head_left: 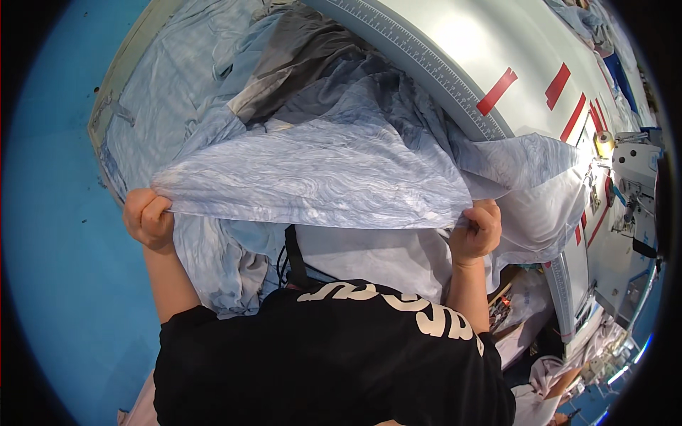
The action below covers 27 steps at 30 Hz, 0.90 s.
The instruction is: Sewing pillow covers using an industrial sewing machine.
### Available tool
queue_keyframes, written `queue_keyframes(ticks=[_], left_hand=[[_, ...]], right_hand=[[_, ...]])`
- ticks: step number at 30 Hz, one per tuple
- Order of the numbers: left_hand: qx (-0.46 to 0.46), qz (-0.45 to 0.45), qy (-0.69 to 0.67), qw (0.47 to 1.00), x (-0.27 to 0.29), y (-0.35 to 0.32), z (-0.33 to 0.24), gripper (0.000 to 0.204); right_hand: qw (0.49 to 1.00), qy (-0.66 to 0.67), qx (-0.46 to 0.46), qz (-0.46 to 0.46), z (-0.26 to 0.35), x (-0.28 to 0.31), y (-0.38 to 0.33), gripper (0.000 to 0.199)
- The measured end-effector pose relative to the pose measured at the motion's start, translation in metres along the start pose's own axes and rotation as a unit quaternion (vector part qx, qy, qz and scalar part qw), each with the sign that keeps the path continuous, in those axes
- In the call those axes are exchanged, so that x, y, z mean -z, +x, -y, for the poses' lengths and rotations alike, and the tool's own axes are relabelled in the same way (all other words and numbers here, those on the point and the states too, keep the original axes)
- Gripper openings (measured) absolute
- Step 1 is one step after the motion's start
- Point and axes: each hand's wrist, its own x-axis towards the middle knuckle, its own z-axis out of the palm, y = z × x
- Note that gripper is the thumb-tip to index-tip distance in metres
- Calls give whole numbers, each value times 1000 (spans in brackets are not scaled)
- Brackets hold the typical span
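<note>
Between my two hands stretches a light blue-grey fabric (312, 177) with a wavy, marbled pattern, its near edge pulled nearly straight. My left hand (150, 219) is closed around the left corner of that edge. At the other end my right hand (477, 228) pinches the fabric, fingers curled over it. Beyond my right hand the cloth runs on toward the sewing machine (636, 160), showing a paler underside (543, 206). Where exactly it lies under the machine's needle is too small to make out.
A white table (455, 35) with a grey ruler edge (419, 57) and red tape strips (558, 86) curves along the right. More bunched fabric (177, 99) fills a pale-rimmed holder at the far left. Blue floor (57, 213) lies to the left. A yellow tape roll (604, 144) sits near the machine.
</note>
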Motion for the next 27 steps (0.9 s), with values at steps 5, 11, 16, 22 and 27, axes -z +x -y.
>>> queue_keyframes(ticks=[5,11,16,22,27], left_hand=[[9,8,23,1000,0,-2,2,26],[21,97,-84,992,-16,-37,-15,18],[46,305,-345,886,-45,-82,-79,22],[342,225,-307,859,-78,-107,-86,22],[410,248,-192,856,-140,-109,-25,41]], right_hand=[[1000,4,-19,-11,-2,1,-4,27],[991,-39,-104,-70,-11,14,-13,25],[979,-114,-139,-100,-18,28,-22,24],[977,-104,-162,-92,-19,30,-29,25],[977,-106,-168,-81,-22,31,-32,26]])
